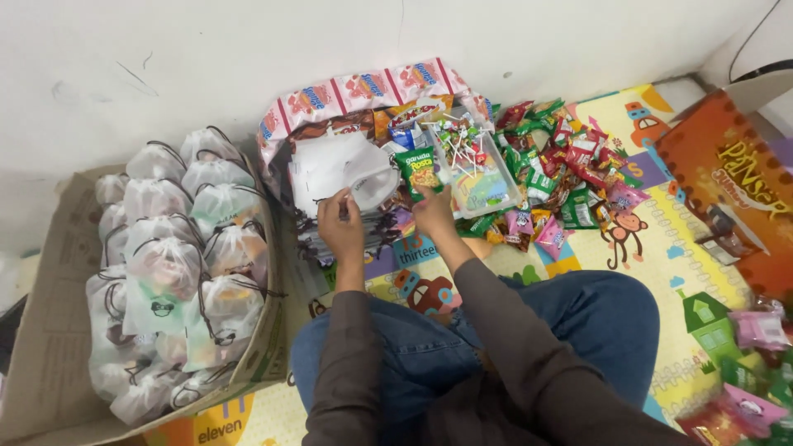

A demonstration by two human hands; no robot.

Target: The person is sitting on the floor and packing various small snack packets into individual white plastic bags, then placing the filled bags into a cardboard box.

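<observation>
Playmat scene: left hand (340, 223) pinches a white pouch (368, 183) open; right hand (431, 211) grips a green packet (420, 169) (could miss the narrow mouth).

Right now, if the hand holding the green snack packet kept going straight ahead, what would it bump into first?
Probably the clear tub of lollipops. The right hand points up toward it with the green snack packet; depth is hard to judge.

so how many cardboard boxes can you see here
2. One cardboard box sits at the left, packed with white drawstring bags. The other, an orange printed box, lies at the right edge on the play mat. More may be hidden outside the view.
</observation>
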